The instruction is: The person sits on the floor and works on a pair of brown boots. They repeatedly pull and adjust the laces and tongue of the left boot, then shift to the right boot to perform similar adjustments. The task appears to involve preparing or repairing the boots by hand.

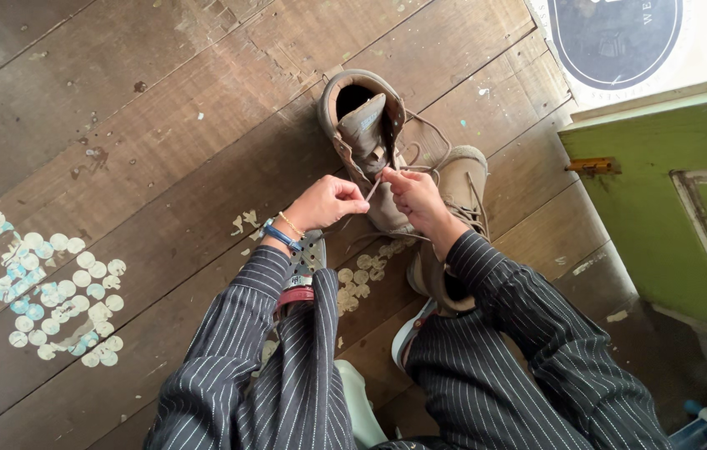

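Worn floor planks (pixel 162 125) lie under a tan boot (pixel 370 142). Left hand (pixel 328 202) and right hand (pixel 416 193) each pinch the lace (pixel 376 185) at the boot's tongue. Even, gentle tension on both ends should serve best. Second boot (pixel 458 179) touches on the right; green door (pixel 662 200) is near, wide room on the left.

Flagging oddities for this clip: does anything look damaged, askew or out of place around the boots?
Nothing seems damaged. The second boot lies tipped on its side behind the upright boot being laced. The plank floor is worn, with flaking paint spots.
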